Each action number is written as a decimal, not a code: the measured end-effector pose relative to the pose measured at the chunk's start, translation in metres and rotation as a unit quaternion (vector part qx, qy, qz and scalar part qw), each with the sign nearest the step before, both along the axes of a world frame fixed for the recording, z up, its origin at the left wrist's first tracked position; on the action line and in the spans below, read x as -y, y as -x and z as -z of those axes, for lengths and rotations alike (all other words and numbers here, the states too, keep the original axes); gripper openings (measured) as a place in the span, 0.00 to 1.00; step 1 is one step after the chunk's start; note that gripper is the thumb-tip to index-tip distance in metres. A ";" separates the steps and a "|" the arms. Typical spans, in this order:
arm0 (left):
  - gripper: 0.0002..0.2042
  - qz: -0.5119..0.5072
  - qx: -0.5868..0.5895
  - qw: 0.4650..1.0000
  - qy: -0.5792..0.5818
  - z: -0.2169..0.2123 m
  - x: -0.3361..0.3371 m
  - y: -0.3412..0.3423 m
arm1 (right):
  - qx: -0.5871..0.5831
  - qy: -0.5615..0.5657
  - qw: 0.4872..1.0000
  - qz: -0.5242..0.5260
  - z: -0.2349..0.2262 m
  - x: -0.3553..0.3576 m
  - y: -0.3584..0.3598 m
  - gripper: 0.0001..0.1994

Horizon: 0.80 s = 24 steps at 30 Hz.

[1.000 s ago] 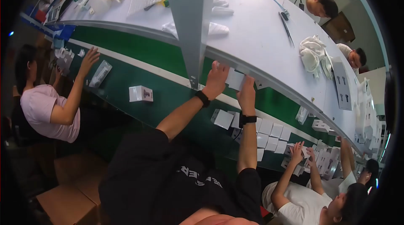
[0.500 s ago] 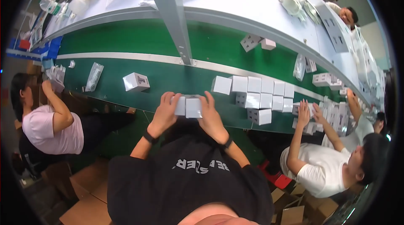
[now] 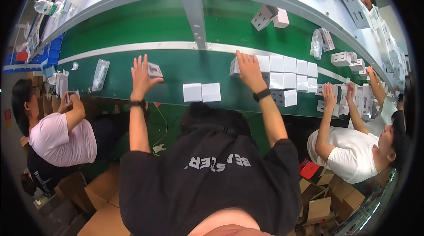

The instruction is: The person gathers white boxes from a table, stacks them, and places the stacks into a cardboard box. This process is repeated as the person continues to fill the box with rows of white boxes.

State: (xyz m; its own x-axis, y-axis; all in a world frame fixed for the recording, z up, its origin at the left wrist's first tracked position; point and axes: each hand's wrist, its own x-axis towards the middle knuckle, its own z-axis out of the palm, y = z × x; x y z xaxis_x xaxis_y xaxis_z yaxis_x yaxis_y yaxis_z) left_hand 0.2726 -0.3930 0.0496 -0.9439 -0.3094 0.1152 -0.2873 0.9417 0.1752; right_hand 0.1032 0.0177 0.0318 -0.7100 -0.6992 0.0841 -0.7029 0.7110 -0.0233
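Head view showed the person's bare left hand (image 3: pixel 141 79) raised over a dark green worktable (image 3: pixel 176 74), its fingers fanned apart and its thumb stretched out to the side. Just behind the gap between thumb and fingers sat a small white cardboard box with a dark printed picture (image 3: pixel 154 70), partly covered by the hand; whether skin met cardboard could not be told. The bare right hand (image 3: pixel 250 71) lay with its back upward over the left end of a group of boxes, its fingers pointing away from the body, beside and partly over a plain-topped white cardboard box (image 3: pixel 234 67); its thumb was hidden, so whether it was clamped on that box could not be told. Between the two hands, nearer the body, a pair of white square-topped boxes (image 3: pixel 201 92) stood side by side close to the table's near edge, well apart from both hands. To the right of the right hand, a block of white cardboard boxes (image 3: pixel 289 72) stood packed in rows. Left of the left hand lay a clear plastic bag (image 3: pixel 100 74). Beyond the pale metal rail (image 3: pixel 132 51), two more white boxes (image 3: pixel 270 17) rested on the brighter green surface (image 3: pixel 229 24).
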 end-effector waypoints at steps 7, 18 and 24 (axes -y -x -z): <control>0.56 0.110 0.033 0.993 0.025 0.030 0.028 -0.023 | 0.033 0.030 0.995 -0.090 -0.011 0.002 -0.046 0.39; 0.61 0.232 0.086 0.963 -0.103 0.027 -0.105 -0.048 | 0.119 0.230 0.963 -0.077 -0.012 -0.022 -0.086 0.37; 0.61 0.228 0.076 0.966 -0.092 0.026 -0.097 -0.055 | -0.039 0.238 0.955 0.176 -0.058 -0.176 -0.088 0.27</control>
